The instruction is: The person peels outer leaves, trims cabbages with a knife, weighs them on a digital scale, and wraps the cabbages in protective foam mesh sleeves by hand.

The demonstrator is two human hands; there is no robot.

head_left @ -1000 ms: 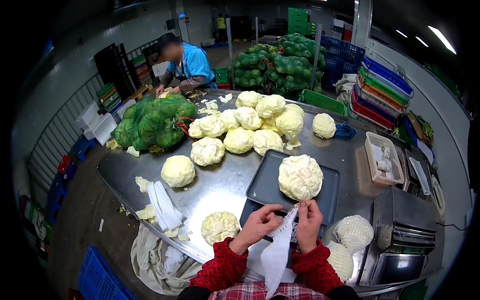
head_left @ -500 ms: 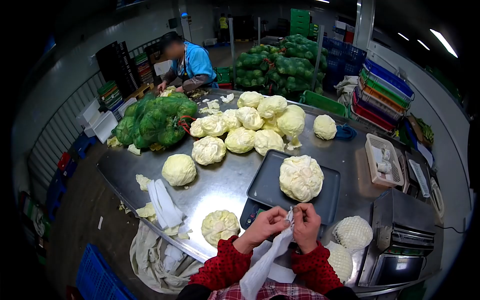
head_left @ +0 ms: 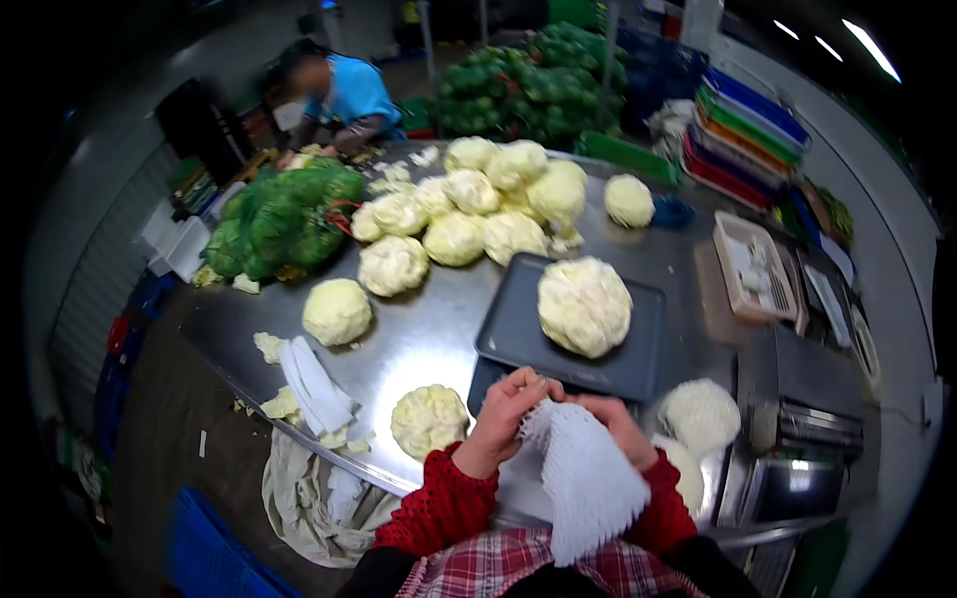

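Observation:
My left hand (head_left: 503,419) pinches the gathered top edge of a white foam net sleeve (head_left: 588,483). Close beside it, my right hand (head_left: 610,424) grips the same edge, its fingers partly behind the sleeve. The sleeve hangs down over my right forearm, its lower end spread wide. Just beyond my hands, a peeled cabbage (head_left: 585,307) sits on a dark grey tray (head_left: 498,319). Another pale cabbage (head_left: 429,423) lies on the table left of my left hand. Two net-covered cabbages, one of them nearer the back (head_left: 700,417), rest to the right.
Peeled cabbages (head_left: 454,238) are piled mid-table, with a green net sack (head_left: 289,224) to their left. Folded white sleeves (head_left: 314,389) lie at the left edge. A white basket (head_left: 753,267) and a machine (head_left: 807,399) stand right. A person in blue (head_left: 354,95) works across the table.
The sleeve has swung from the left to the right and its hanging end has spread out. My hands have stayed together at its top. The whole view has shifted slightly.

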